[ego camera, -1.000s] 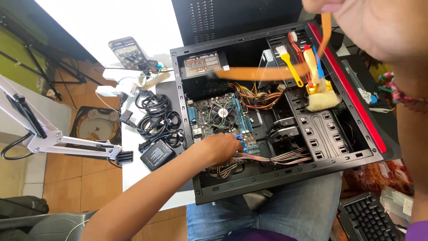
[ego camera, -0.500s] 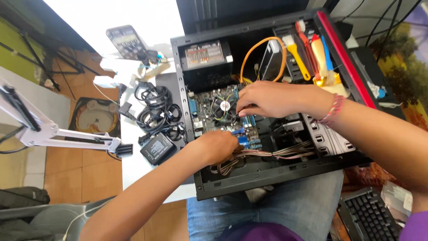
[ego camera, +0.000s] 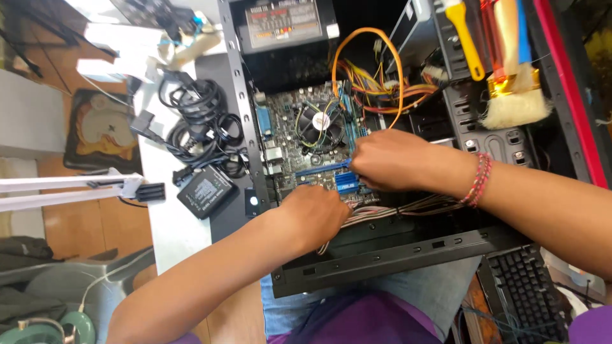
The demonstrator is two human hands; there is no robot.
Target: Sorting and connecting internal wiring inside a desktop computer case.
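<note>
I'm pinching my right hand (ego camera: pixel 389 160) on the blue RAM stick (ego camera: pixel 322 169) at its 3 o'clock end; long axis running 9-to-3 across the motherboard (ego camera: pixel 299 137). My left hand (ego camera: pixel 315 213) is curling loosely at 6 o'clock, nearer the ribbon cables (ego camera: pixel 408 209); can't tell if it's holding anything.

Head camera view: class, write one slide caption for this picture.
Both hands, left and right, work at the blue slots on a motherboard inside an open computer case.

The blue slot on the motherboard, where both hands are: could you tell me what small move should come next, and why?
Probably press gently down with the right hand, since its fingertips sit at the blue slot while the left hand rests on the board's edge beside the cable bundle, steadying it.
</note>
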